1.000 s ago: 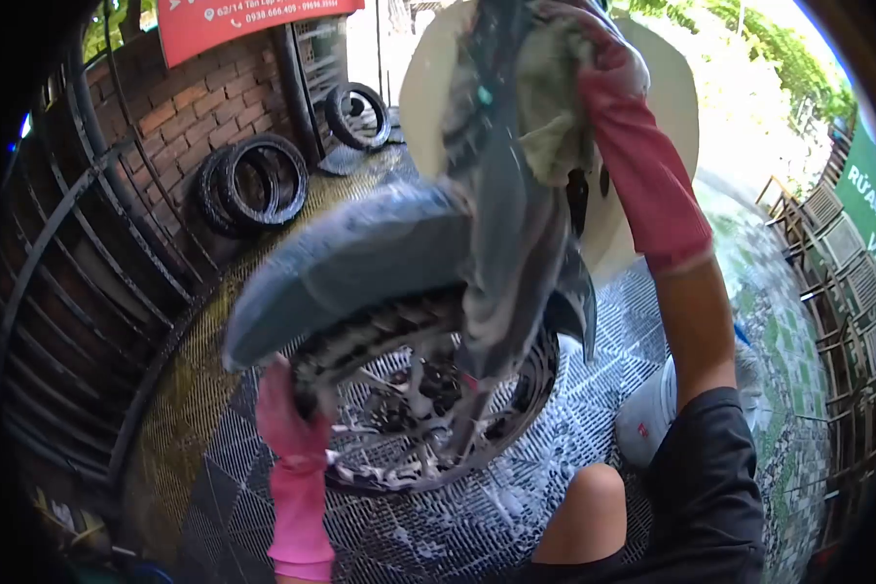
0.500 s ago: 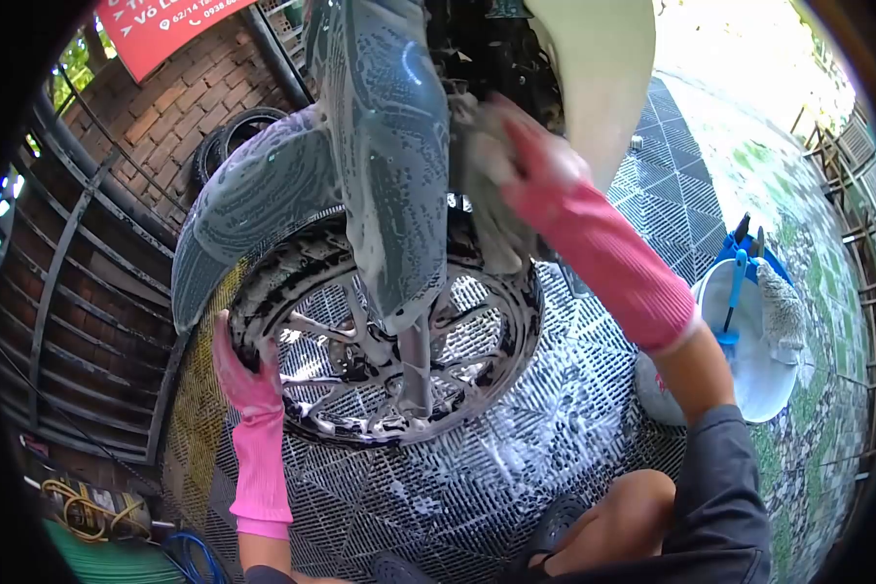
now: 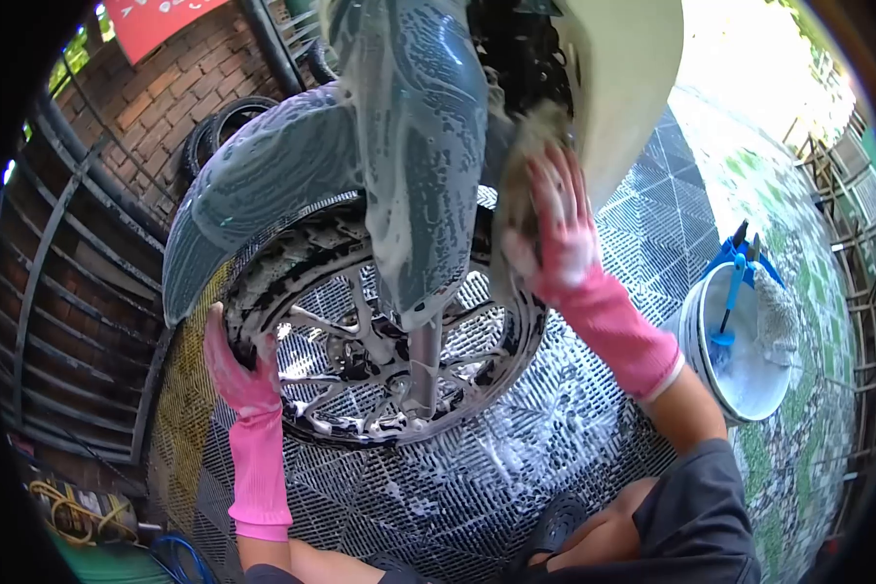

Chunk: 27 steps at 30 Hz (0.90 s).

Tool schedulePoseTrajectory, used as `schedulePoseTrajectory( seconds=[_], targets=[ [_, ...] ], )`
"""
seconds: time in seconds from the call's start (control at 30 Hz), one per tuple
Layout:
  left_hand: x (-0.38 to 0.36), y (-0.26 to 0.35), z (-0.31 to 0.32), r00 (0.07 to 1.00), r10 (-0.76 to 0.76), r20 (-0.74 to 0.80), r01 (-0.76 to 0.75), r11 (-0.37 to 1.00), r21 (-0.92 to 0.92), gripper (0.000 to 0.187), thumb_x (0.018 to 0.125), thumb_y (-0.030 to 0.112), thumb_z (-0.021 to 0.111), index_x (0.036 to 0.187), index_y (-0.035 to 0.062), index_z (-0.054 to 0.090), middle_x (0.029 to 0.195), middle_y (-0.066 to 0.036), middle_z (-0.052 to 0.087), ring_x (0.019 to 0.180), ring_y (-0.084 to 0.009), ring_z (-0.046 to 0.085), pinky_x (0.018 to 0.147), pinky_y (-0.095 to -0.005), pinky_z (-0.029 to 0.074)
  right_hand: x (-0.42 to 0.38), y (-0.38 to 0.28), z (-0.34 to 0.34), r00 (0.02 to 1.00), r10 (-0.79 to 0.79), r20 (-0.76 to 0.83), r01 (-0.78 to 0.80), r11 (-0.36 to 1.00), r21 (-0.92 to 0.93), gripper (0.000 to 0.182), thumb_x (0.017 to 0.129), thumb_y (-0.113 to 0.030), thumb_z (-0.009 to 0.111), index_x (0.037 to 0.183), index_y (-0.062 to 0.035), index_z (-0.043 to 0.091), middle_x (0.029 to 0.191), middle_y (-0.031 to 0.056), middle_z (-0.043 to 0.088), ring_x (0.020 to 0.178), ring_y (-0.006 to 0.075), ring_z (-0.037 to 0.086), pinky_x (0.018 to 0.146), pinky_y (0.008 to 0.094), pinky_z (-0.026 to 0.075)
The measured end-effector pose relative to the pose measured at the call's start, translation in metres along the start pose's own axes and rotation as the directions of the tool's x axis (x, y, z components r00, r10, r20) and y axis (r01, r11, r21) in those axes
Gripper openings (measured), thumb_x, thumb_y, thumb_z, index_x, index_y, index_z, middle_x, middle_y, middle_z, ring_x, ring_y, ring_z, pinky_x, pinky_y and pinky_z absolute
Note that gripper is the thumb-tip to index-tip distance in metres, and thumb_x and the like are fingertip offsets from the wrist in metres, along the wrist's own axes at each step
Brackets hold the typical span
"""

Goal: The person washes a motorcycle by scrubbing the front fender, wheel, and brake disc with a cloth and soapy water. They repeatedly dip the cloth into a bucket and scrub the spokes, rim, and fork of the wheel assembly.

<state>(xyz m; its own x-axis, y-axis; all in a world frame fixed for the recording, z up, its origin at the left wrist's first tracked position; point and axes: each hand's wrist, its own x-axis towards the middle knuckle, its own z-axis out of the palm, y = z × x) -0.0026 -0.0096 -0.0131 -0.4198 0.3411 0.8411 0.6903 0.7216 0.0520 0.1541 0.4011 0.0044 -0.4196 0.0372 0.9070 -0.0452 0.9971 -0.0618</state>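
A motorcycle's front wheel (image 3: 423, 375) stands under a grey-blue front fender (image 3: 273, 165), both streaked with soap foam. My left hand (image 3: 243, 375), in a pink rubber glove, is closed round the left side of the black tire (image 3: 292, 258), thumb on the near side. On the right side of the wheel, my right hand (image 3: 565, 219), also pink-gloved and foamy, presses a wet greyish-brown cloth (image 3: 516, 195) against the bike beside the fork cover (image 3: 428, 165). Its fingers point up and lie nearly flat over the cloth, which is partly hidden and blurred.
A white bucket (image 3: 749, 380) at right holds a blue-handled brush (image 3: 730, 302), with a grey cloth (image 3: 775, 316) over its rim. Foam covers the black grid mat (image 3: 516, 457). A metal gate (image 3: 78, 292) stands at left; a blue hose (image 3: 180, 560) lies below.
My right hand has moved slightly down, its fingers now flatter over the cloth. My left hand stays on the tire. The view has shifted a little.
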Motion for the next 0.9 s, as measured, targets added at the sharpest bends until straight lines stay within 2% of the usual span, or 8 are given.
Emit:
schedulePoseTrajectory(
  seconds=[0.3, 0.4, 0.5, 0.67, 0.73, 0.8, 0.83, 0.9],
  targets=[
    [0.004, 0.006, -0.005, 0.998, -0.07, 0.001, 0.07, 0.996, -0.048, 0.083, 0.093, 0.06, 0.06, 0.141, -0.0068, 0.048, 0.138, -0.027, 0.056, 0.126, -0.044, 0.055, 0.106, -0.0497, 0.043, 0.104, 0.047, 0.03, 0.84, 0.452, 0.301, -0.527, 0.546, 0.651, 0.061, 0.1, -0.048, 0.053, 0.147, -0.0106, 0.045, 0.142, 0.0161, 0.056, 0.13, 0.0314, 0.055, 0.109, 0.0381, 0.041],
    [0.005, 0.002, -0.004, 0.999, -0.036, -0.012, 0.036, 0.999, -0.03, 0.082, 0.093, 0.06, 0.06, 0.141, -0.0068, 0.048, 0.137, -0.028, 0.056, 0.126, -0.0447, 0.055, 0.106, -0.0501, 0.044, 0.0, 0.092, 0.005, 0.948, 0.159, 0.276, -0.3, 0.737, 0.606, 0.057, 0.1, -0.039, 0.054, 0.147, -0.0084, 0.046, 0.143, 0.0166, 0.055, 0.134, 0.0261, 0.052, 0.114, 0.038, 0.038],
    [0.002, 0.002, -0.001, 0.999, -0.029, -0.027, 0.028, 0.999, -0.028, 0.082, 0.094, 0.059, 0.059, 0.141, -0.0069, 0.048, 0.136, -0.029, 0.056, 0.124, -0.0451, 0.056, 0.105, -0.0502, 0.045, -0.183, 0.158, 0.03, 0.588, 0.455, 0.669, -0.809, 0.35, 0.473, 0.075, 0.089, -0.017, 0.072, 0.153, -0.0124, 0.034, 0.137, 0.0139, 0.058, 0.125, 0.0239, 0.057, 0.112, 0.0404, 0.041],
    [0.003, -0.002, -0.008, 1.0, 0.018, 0.019, -0.017, 0.998, -0.068, 0.075, 0.096, 0.047, 0.063, 0.144, -0.0067, 0.043, 0.136, -0.029, 0.054, 0.125, -0.0443, 0.054, 0.105, -0.0485, 0.044, -0.227, 0.117, -0.049, 0.39, 0.456, 0.8, -0.661, 0.743, -0.1, 0.039, 0.097, -0.018, 0.062, 0.134, -0.0091, 0.057, 0.097, 0.0067, 0.072, 0.091, 0.0223, 0.071, 0.084, 0.033, 0.057],
    [0.01, -0.006, -0.013, 0.999, 0.041, 0.023, -0.039, 0.993, -0.107, 0.069, 0.094, 0.044, 0.067, 0.14, -0.0042, 0.048, 0.131, -0.029, 0.058, 0.118, -0.0458, 0.059, 0.103, -0.0495, 0.046, -0.209, 0.105, -0.057, 0.055, 0.49, 0.87, -0.995, 0.102, 0.006, 0.03, 0.101, -0.02, 0.053, 0.124, -0.0039, 0.063, 0.095, 0.0076, 0.072, 0.088, 0.024, 0.071, 0.081, 0.0339, 0.058],
    [0.018, -0.044, 0.001, 0.882, 0.465, -0.075, -0.462, 0.886, 0.044, 0.063, 0.094, 0.042, 0.067, 0.139, 0.0021, 0.051, 0.127, -0.026, 0.061, 0.115, -0.0429, 0.062, 0.103, -0.0477, 0.047, -0.206, 0.11, -0.046, -0.171, 0.304, 0.937, -0.643, -0.755, 0.128, 0.032, 0.103, -0.022, 0.047, 0.119, 0.0001, 0.065, 0.098, 0.0099, 0.072, 0.091, 0.0252, 0.072, 0.081, 0.0344, 0.059],
    [0.024, -0.037, -0.009, 0.895, 0.44, -0.077, -0.437, 0.898, 0.054, 0.063, 0.094, 0.042, 0.067, 0.139, 0.0021, 0.051, 0.127, -0.026, 0.061, 0.115, -0.0429, 0.062, 0.103, -0.0477, 0.047, -0.171, 0.084, -0.05, -0.057, 0.318, 0.946, -0.739, -0.651, 0.175, 0.036, 0.102, -0.027, 0.047, 0.116, 0.0008, 0.065, 0.098, 0.0113, 0.071, 0.09, 0.0258, 0.071, 0.079, 0.0352, 0.059],
    [0.037, -0.011, -0.045, 0.877, -0.182, 0.444, 0.398, 0.794, -0.46, 0.06, 0.094, 0.045, 0.065, 0.139, 0.0075, 0.052, 0.127, -0.023, 0.063, 0.116, -0.0391, 0.063, 0.104, -0.0453, 0.046, -0.084, 0.012, -0.044, 0.313, 0.374, 0.873, -0.881, -0.228, 0.414, 0.046, 0.101, -0.039, 0.046, 0.11, 0.0021, 0.065, 0.099, 0.0139, 0.069, 0.086, 0.0269, 0.07, 0.077, 0.0367, 0.059]
  ],
)
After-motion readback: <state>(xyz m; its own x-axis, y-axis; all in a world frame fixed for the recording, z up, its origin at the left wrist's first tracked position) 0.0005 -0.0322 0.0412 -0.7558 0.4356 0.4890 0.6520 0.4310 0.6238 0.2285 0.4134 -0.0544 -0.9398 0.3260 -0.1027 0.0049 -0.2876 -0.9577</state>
